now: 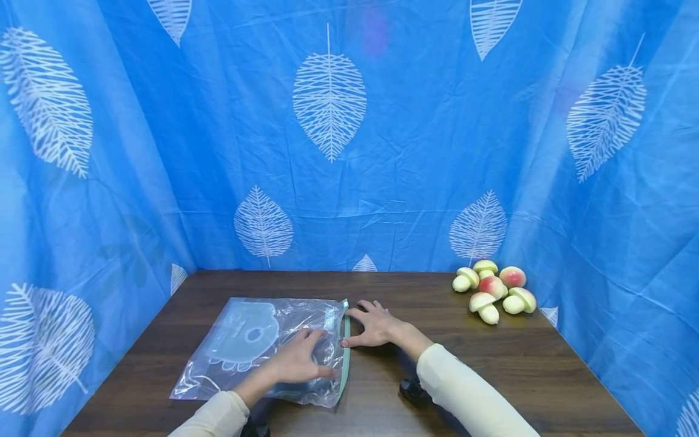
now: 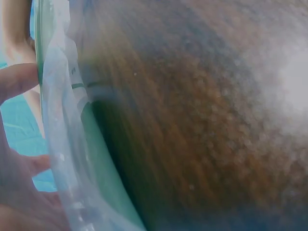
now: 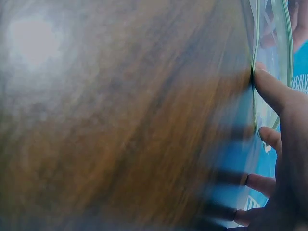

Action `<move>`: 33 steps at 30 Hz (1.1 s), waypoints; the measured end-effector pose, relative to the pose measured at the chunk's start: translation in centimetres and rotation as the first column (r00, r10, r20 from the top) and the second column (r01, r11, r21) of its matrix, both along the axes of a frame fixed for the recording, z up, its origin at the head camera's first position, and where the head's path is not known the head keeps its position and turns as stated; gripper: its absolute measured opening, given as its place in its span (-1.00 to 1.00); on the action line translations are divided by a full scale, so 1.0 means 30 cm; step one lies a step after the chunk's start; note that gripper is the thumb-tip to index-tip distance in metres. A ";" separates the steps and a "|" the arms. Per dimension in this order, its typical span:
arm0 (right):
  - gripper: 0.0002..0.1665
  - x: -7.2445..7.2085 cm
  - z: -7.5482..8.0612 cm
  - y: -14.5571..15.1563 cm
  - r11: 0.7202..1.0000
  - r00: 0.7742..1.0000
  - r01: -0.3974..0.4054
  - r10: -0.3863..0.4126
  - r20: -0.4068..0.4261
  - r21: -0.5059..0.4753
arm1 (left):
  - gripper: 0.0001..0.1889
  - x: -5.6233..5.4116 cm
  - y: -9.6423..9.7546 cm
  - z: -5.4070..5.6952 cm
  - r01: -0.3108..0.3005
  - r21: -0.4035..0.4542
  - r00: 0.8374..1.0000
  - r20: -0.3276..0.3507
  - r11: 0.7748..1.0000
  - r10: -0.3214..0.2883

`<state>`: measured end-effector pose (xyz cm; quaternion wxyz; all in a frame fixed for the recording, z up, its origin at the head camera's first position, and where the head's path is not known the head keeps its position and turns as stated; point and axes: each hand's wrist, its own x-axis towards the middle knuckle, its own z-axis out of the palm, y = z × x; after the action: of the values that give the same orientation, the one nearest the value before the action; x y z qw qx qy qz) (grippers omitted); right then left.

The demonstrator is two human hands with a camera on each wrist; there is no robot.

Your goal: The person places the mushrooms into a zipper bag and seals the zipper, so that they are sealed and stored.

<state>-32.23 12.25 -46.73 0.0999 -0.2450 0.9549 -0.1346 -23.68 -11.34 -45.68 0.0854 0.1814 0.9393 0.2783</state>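
A clear zip bag (image 1: 235, 364) with a pale printed figure and a green zip edge (image 1: 345, 364) lies flat on the table. My left hand (image 1: 299, 358) rests over the bag near its zip end, fingers spread. In the left wrist view, the thumb (image 2: 19, 81) touches the bag's edge. At the zip edge from the other side is my right hand (image 1: 377, 325), its fingers spread and loosely bent. Its thumb (image 3: 272, 89) touches the edge in the right wrist view, where the two green strips of the mouth stand apart.
Several pale mushrooms (image 1: 483, 306) and two pink-and-yellow peaches (image 1: 513, 277) sit grouped at the table's back right. A blue curtain (image 1: 382, 152) with white leaf prints surrounds the dark wooden table (image 1: 519, 376) at the back and sides.
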 end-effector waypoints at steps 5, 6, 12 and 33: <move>-0.03 0.002 -0.001 0.002 1.000 1.000 0.002 -0.002 0.000 0.000 | -0.03 0.004 0.001 0.003 0.035 0.012 0.999 -0.002 0.999 -0.035; -0.03 0.002 -0.002 0.002 1.000 1.000 0.004 -0.004 0.002 0.000 | -0.05 0.004 0.001 0.001 0.047 0.004 0.999 -0.008 0.999 -0.047; -0.04 0.004 -0.006 0.001 1.000 1.000 0.004 -0.004 0.001 -0.017 | -0.15 0.009 -0.005 -0.004 0.116 -0.101 0.987 -0.101 0.988 -0.127; -0.06 0.010 -0.010 0.005 1.000 1.000 0.003 -0.003 0.006 -0.030 | -0.42 0.036 -0.015 -0.015 0.219 -0.198 0.931 -0.251 0.955 -0.266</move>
<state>-31.93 12.42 -47.03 0.0990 -0.2446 0.9528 -0.1499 -22.60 -11.81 -46.14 0.0026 0.3254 0.9322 0.1582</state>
